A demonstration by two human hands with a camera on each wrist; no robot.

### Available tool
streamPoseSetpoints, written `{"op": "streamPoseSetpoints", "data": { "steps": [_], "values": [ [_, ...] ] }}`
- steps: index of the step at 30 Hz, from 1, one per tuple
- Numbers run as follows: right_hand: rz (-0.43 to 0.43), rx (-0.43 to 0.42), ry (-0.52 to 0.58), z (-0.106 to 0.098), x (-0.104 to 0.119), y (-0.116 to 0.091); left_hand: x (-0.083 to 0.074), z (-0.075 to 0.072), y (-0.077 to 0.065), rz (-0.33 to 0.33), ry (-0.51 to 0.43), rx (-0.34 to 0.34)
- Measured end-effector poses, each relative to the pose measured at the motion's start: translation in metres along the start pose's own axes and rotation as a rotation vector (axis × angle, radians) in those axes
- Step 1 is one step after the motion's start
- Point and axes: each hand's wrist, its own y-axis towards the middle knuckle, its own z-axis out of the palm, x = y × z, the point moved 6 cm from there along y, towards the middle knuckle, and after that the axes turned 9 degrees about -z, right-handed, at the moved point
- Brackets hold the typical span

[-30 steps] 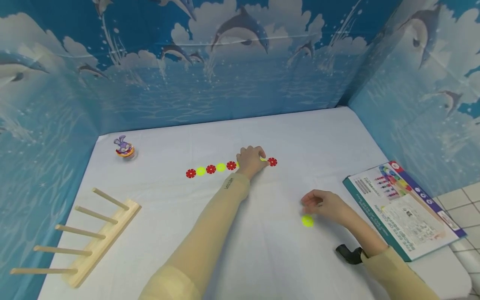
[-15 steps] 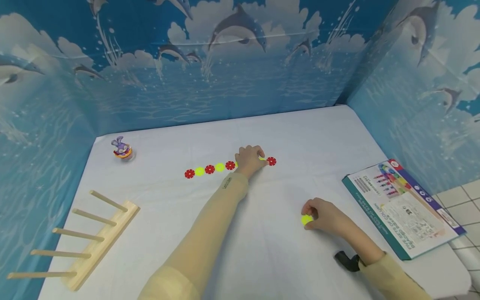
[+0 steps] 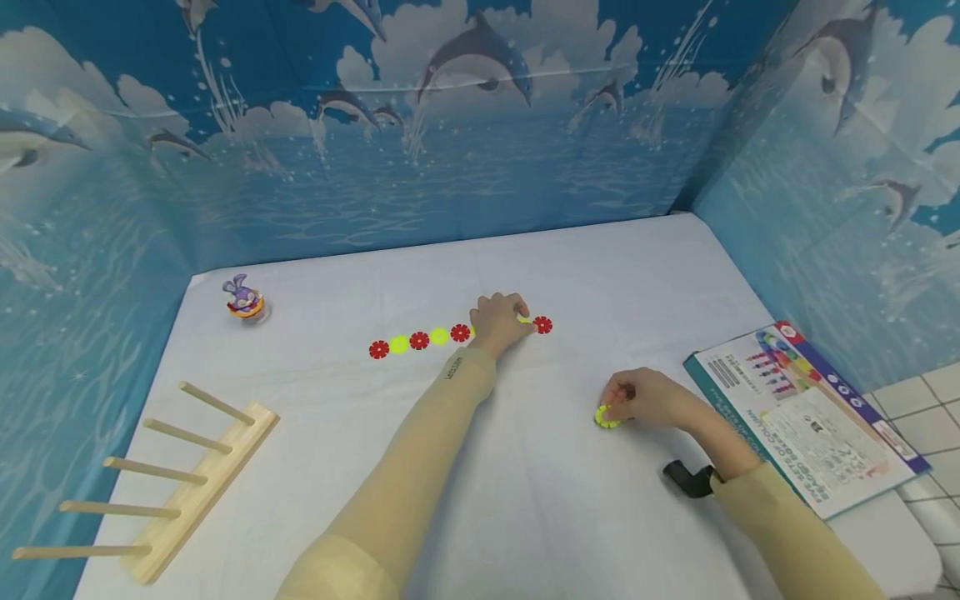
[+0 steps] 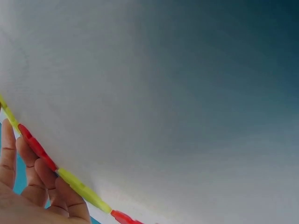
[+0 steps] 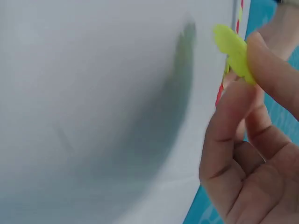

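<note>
A row of notched plastic snowflake discs (image 3: 419, 340), alternating red and yellow, stretches across the middle of the white table. My left hand (image 3: 498, 323) covers part of this row and pinches a yellow disc beside the red end disc (image 3: 543, 325). In the left wrist view its fingers lie along a red disc (image 4: 36, 145) and a yellow disc (image 4: 83, 190), which are joined edge to edge. Nearer and to the right, my right hand (image 3: 651, 398) pinches a single yellow snowflake disc (image 5: 232, 46) between thumb and index finger, its shadow falling on the cloth.
A wooden stand (image 3: 210, 492) with several pegs lies at the left. Behind it is a small purple rabbit figure (image 3: 243, 297). A flat toy box (image 3: 806, 417) rests at the right, near a black curved piece (image 3: 688, 479) by the right cuff. Dolphin-print curtains (image 3: 450, 167) border the table.
My right hand has closed its thumb and finger on the loose yellow disc, then lifted and tilted it, shifting slightly away from me. The left hand keeps its place on the row.
</note>
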Motion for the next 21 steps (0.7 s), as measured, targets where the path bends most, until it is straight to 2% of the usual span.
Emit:
{"op": "streamPoseSetpoints", "data": {
  "steps": [7,13,21],
  "values": [
    [0.009,-0.116,0.113,-0.027,0.001,0.04,0.001,0.001,-0.001,-0.006,-0.009,-0.001],
    [0.096,-0.231,0.147,-0.036,0.0,0.076,0.0,0.001,-0.001,-0.01,0.004,-0.016],
    [0.176,-0.362,0.234,-0.044,-0.009,0.101,-0.002,-0.001,-0.002,-0.004,0.003,-0.015]
  ]
}}
